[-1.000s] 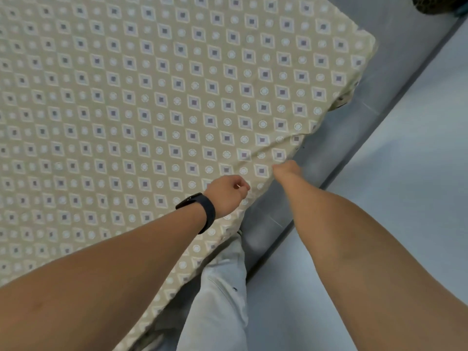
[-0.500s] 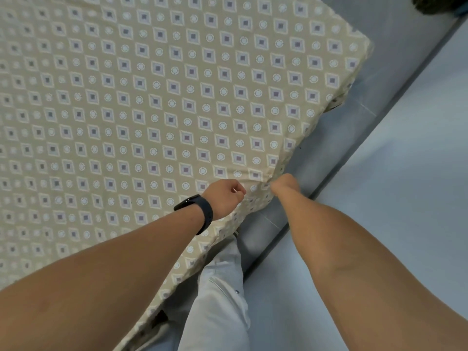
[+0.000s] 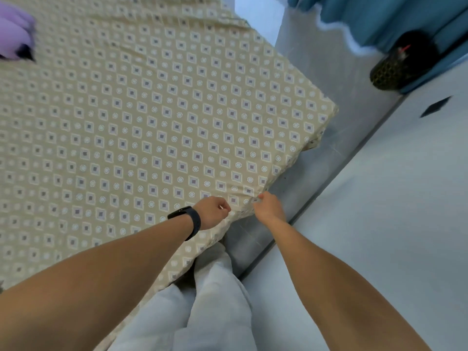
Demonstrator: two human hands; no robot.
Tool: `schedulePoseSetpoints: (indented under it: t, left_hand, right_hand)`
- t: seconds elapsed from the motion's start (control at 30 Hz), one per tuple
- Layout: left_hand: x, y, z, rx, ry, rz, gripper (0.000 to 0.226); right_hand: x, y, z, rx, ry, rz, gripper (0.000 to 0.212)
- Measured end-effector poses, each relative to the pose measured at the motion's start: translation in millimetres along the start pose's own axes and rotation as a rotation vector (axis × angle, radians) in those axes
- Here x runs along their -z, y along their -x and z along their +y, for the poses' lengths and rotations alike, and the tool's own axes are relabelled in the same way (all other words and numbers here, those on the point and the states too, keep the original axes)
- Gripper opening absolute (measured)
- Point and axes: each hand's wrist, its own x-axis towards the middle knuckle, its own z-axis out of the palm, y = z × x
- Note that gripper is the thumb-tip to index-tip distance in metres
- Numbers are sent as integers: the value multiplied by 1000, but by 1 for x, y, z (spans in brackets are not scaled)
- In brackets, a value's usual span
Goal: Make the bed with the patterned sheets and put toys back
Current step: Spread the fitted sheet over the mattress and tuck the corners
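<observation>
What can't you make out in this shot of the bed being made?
Head view:
- Purple thing: cut by the left edge and blurred; unidentifiable.
- Dark round object: blurred; unidentifiable.
- Right hand fingertips: hidden in the patterned sheet fold.
- Mattress side: hidden under the sheet's overhang.

One head-worn wide-angle camera is looking steeply down, close over the bed's patterned sheet filling the frame's left, with floor lying at right.

One patterned sheet, two hands, one black wristband, one purple toy, one dark slipper
</observation>
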Motion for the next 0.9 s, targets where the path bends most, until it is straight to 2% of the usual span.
schedulePoseSetpoints:
  t: [0.1,0.23,0.4,0.5,0.63,0.73,0.9]
  left_hand:
    - [28,24,14,-49,-15,45,25]
    - [61,52,39,-111,45,113,24]
    - [89,55,80,-116,73,142,24]
    - [111,41,110,-99,101,173,25]
    - [140,22,168,-16,272,347,20]
    - [151,13,213,7,333,374,20]
    - [165,0,274,-7,402,436,25]
  right_hand:
    - [25,40,-29,110,6,51,44]
    - [68,75,-76,272,166,133,42]
    - [142,62,-143,462,324,197,40]
    - [188,35,-178,570,438,175,39]
    - [273,-5,-215,669,629,77,40]
    - [328,-32,-239,721,791,-30,42]
    - [385,-54,-283,817,938,-62,42]
